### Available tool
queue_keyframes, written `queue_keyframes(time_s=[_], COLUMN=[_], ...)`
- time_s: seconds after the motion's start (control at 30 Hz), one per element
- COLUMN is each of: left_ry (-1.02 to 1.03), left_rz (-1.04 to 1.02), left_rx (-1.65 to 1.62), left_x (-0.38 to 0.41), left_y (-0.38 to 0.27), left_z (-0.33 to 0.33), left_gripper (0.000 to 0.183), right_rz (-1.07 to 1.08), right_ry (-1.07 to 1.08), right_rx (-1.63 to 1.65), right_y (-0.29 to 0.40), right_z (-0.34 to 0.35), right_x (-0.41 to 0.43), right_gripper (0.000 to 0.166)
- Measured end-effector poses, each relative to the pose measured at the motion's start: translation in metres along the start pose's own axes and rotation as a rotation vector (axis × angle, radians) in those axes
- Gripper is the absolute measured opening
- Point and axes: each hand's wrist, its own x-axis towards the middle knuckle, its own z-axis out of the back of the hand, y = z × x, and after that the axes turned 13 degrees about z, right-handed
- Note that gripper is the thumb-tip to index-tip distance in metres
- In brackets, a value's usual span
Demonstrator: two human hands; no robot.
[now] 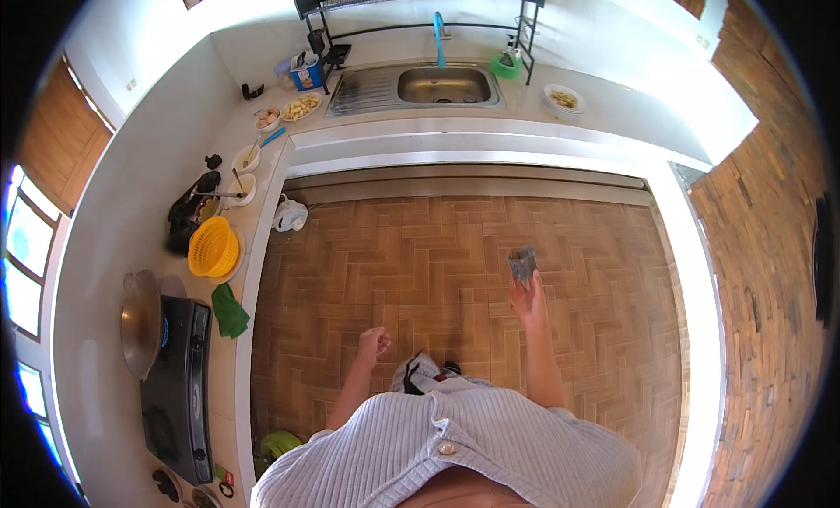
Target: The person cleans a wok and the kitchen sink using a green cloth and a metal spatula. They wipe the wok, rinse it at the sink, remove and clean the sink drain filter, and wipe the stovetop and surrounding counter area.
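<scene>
My right hand [529, 299] is stretched forward over the floor, its fingers around the lower part of a small grey cup-like container [523, 264]. What the container is made of and what it holds cannot be told. My left hand [375, 343] hangs lower at the left, its fingers curled, with nothing visible in it. Ahead of both hands is the steel sink [445, 86] with a blue faucet [439, 41]. On the left counter a wok [140, 324] sits over a blue flame on the gas stove [177, 383].
Along the left counter stand a yellow basket [213, 247], a green cloth [230, 311], white bowls [243, 190] with utensils and a plate of cut pieces [302, 106]. Plates with food [564, 100] lie right of the sink. A white plastic bag [289, 214] rests on the floor.
</scene>
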Motion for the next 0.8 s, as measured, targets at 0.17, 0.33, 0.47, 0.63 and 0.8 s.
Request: queue_keyframes(time_s=[0.17, 0.33, 0.47, 0.63, 0.8], left_ry=[-0.115, -0.107, -0.073, 0.013, 0.037], left_rz=[0.045, 0.065, -0.051, -0.250, -0.577], left_rx=[-0.198, -0.291, -0.156, -0.078, 0.086], left_x=[0.061, 0.152, 0.219, 0.282, 0.321], left_y=[-0.089, -0.196, -0.307, -0.444, -0.552], left_z=[-0.028, -0.069, -0.145, -0.250, -0.348], left_gripper=[0.019, 0.018, 0.020, 0.024, 0.029], right_rz=[-0.032, 0.049, 0.251, 0.571, 0.885], right_ry=[-0.037, -0.107, -0.097, -0.008, 0.224], right_rx=[-0.150, -0.371, -0.642, -1.320, -1.728], right_y=[0.001, -0.007, 0.001, 0.022, 0.010], right_z=[-0.057, -0.108, -0.139, -0.214, -0.267], right_x=[0.174, 0.327, 0.457, 0.619, 0.804], right_gripper=[0.037, 0.045, 0.056, 0.058, 0.056])
